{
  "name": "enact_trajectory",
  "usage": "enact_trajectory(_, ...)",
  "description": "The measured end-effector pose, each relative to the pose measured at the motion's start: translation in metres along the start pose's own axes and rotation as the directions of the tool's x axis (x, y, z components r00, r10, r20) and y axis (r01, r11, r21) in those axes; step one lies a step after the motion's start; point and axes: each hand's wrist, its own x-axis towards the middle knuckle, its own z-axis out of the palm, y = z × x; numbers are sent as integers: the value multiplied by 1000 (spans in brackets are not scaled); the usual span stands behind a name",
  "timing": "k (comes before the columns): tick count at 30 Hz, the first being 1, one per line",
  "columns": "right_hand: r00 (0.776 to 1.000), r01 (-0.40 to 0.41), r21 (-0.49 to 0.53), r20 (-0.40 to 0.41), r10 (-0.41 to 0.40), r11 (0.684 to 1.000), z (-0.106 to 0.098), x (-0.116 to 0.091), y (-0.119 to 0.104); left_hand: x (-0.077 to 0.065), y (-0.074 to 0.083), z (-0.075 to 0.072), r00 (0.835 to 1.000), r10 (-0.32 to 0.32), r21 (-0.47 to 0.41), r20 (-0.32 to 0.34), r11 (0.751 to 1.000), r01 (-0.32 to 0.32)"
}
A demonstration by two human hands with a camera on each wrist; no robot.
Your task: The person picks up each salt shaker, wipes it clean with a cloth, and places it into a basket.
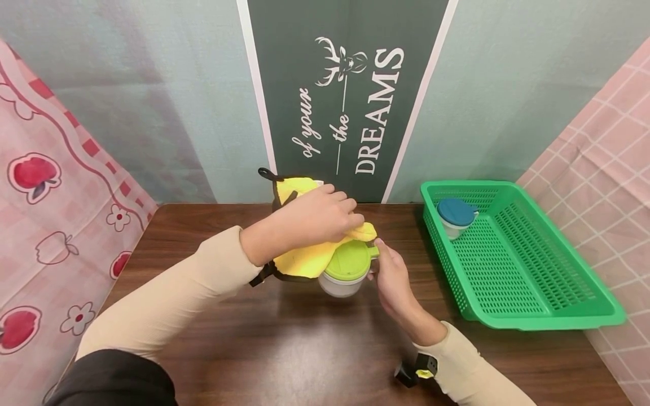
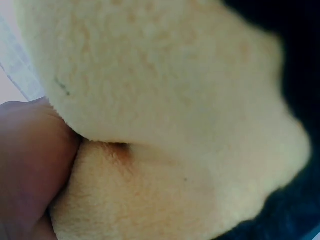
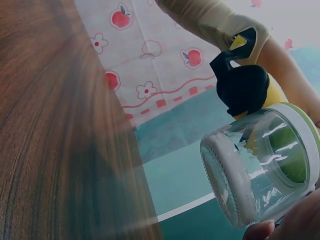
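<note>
My left hand (image 1: 317, 217) grips a yellow cloth (image 1: 304, 262) with black edging and a small hanging loop. Part of the cloth lies over the lime-green lid (image 1: 350, 259) of a clear jar (image 3: 260, 167). With my right hand (image 1: 393, 282), I hold that jar at its handle side, raised off the table and tilted, so its ribbed base shows in the right wrist view. The left wrist view is mostly filled by the cloth's fluffy surface (image 2: 175, 90), with a bit of hand (image 2: 32, 160) at its left edge. My left fingertips are partly hidden in the folds.
A green plastic basket (image 1: 528, 322) stands on the right of the brown wooden table (image 1: 244, 349). Inside its far left corner sits a similar jar with a blue lid (image 1: 456, 212). A printed cloth backdrop (image 1: 193, 101) rises behind the table, with pink patterned cloths at both sides.
</note>
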Motion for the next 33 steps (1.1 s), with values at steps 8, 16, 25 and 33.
enact_trajectory(8,1000,-16,3,-14,16,1000,-1,-1,1,0,-10,6,1000,-12,29,-3,1000,12)
enact_trajectory(16,999,-23,1,-27,23,1000,-1,-1,0,-5,-25,18,998,-64,4,20,998,64)
enact_trajectory(25,999,-21,1,-29,21,1000,-2,0,-2,-11,-34,20,996,-85,-17,10,996,85)
enact_trajectory(33,999,-4,24,-35,5,1000,-4,1,-1,-18,-30,5,997,-81,-36,-12,996,81)
